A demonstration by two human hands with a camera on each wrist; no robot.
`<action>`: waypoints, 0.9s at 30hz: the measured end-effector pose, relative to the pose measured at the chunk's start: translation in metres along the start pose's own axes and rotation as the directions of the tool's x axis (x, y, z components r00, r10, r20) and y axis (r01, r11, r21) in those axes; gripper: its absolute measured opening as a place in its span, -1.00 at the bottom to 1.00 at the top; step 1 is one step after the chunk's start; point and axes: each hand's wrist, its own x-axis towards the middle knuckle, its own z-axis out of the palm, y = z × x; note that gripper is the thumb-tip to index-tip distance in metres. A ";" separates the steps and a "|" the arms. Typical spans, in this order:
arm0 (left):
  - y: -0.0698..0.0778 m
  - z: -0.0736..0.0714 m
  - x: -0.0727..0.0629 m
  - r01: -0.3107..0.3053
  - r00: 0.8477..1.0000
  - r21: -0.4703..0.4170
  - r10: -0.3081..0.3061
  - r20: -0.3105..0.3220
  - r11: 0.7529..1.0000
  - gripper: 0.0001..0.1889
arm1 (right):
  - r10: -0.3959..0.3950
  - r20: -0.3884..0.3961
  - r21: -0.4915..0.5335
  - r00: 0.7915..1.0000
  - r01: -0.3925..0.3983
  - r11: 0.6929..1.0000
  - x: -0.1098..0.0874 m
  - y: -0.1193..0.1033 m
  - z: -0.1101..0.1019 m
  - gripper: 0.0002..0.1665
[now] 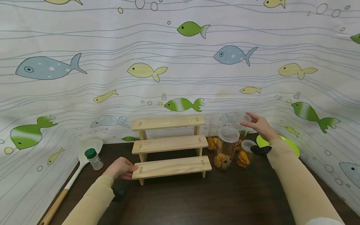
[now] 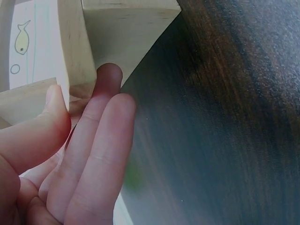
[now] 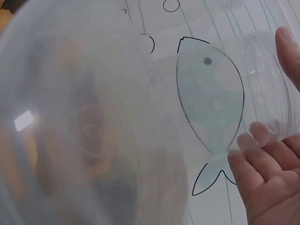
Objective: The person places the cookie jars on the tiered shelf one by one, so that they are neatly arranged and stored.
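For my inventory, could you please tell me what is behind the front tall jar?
Clear jars show behind the front tall jar, one held near its top by the right hand; their lower parts are partly hidden.

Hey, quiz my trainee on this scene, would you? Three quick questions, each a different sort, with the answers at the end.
1. Multiple choice: which tier of the three-tier wooden stand does the left hand grip? A, top; B, middle; C, bottom.
2. True or false: the green-capped shaker bottle sits to the left of the stand, near the wooden-handled spatula.
3. Short answer: what does the right hand hold, and by which end?

Key: 1. C. 2. True. 3. A clear jar, by its top end.
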 end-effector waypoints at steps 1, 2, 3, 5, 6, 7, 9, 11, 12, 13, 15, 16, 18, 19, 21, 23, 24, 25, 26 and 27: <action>0.000 0.000 0.000 -0.002 1.000 0.000 0.002 0.002 1.000 -0.67 | 0.001 -0.003 0.004 1.000 -0.001 1.000 0.000 -0.001 0.000 -0.01; 0.000 -0.001 0.000 -0.001 1.000 -0.004 0.001 0.001 1.000 -0.67 | 0.001 -0.006 0.011 1.000 -0.001 1.000 0.000 -0.001 0.000 -0.02; 0.000 -0.001 0.000 -0.001 1.000 -0.006 0.001 0.000 1.000 -0.67 | 0.001 -0.011 0.015 1.000 0.000 1.000 0.000 -0.001 0.001 -0.01; 0.000 -0.001 -0.001 -0.001 1.000 -0.011 0.001 -0.001 1.000 -0.67 | 0.001 -0.023 0.012 1.000 -0.001 1.000 0.000 -0.001 0.001 0.00; 0.001 -0.001 -0.001 -0.001 1.000 -0.013 0.001 0.000 1.000 -0.67 | 0.002 -0.028 0.011 1.000 -0.001 1.000 -0.001 -0.001 0.001 0.01; 0.001 -0.001 -0.002 -0.003 1.000 -0.015 0.003 0.001 1.000 -0.68 | 0.001 -0.035 0.006 0.999 -0.001 1.000 -0.001 -0.001 0.002 0.01; 0.002 -0.001 -0.003 -0.003 1.000 -0.018 0.003 0.002 1.000 -0.68 | 0.002 -0.048 -0.006 0.999 -0.002 1.000 -0.002 0.000 0.002 0.03; 0.002 -0.001 -0.004 -0.003 1.000 -0.021 0.003 0.002 1.000 -0.68 | -0.001 -0.063 -0.017 0.998 0.000 1.000 -0.003 -0.001 0.003 0.02; 0.002 -0.001 -0.005 -0.002 1.000 -0.021 0.002 0.002 1.000 -0.68 | -0.005 -0.072 -0.018 0.997 0.004 1.000 -0.003 -0.002 0.003 0.02; 0.002 -0.001 -0.005 0.000 1.000 -0.017 0.000 0.004 1.000 -0.68 | -0.009 -0.083 -0.019 0.996 0.007 1.000 -0.004 -0.003 0.003 0.02; 0.001 -0.001 -0.005 0.004 1.000 -0.012 -0.004 0.006 1.000 -0.68 | -0.019 -0.111 -0.019 0.994 0.017 1.000 -0.005 -0.005 0.002 0.01; 0.001 -0.001 -0.005 0.007 1.000 -0.009 -0.007 0.006 1.000 -0.68 | -0.028 -0.128 -0.019 0.991 0.025 0.999 -0.006 -0.006 0.002 0.00; 0.001 -0.002 -0.004 0.009 1.000 -0.005 -0.009 0.005 1.000 -0.69 | -0.045 -0.165 -0.018 0.985 0.042 0.999 -0.008 -0.009 0.000 -0.01; 0.001 -0.002 -0.004 0.008 1.000 -0.002 -0.008 0.005 1.000 -0.69 | -0.053 -0.186 -0.019 0.981 0.050 0.999 -0.008 -0.010 -0.001 -0.02; 0.001 -0.003 -0.003 0.007 1.000 -0.002 -0.007 0.010 1.000 -0.69 | -0.058 -0.220 -0.026 0.974 0.054 0.998 -0.011 -0.014 -0.003 -0.03; 0.002 -0.003 -0.003 0.007 1.000 0.000 -0.007 0.014 1.000 -0.69 | -0.060 -0.246 -0.026 0.968 0.055 0.998 -0.014 -0.018 -0.005 -0.02; 0.002 -0.003 -0.002 0.007 1.000 -0.001 -0.007 0.017 1.000 -0.69 | -0.057 -0.253 -0.022 0.966 0.053 0.998 -0.015 -0.021 -0.006 -0.01; 0.002 -0.002 -0.002 0.006 1.000 0.001 -0.006 0.019 1.000 -0.69 | -0.055 -0.259 -0.014 0.964 0.053 0.998 -0.016 -0.024 -0.007 0.00; 0.002 -0.002 -0.002 0.006 1.000 0.000 -0.006 0.019 1.000 -0.69 | -0.053 -0.265 -0.008 0.963 0.053 0.999 -0.017 -0.027 -0.008 0.00; 0.002 -0.002 -0.002 0.004 1.000 -0.001 -0.004 0.020 1.000 -0.69 | -0.050 -0.272 -0.005 0.961 0.050 0.999 -0.018 -0.030 -0.010 0.01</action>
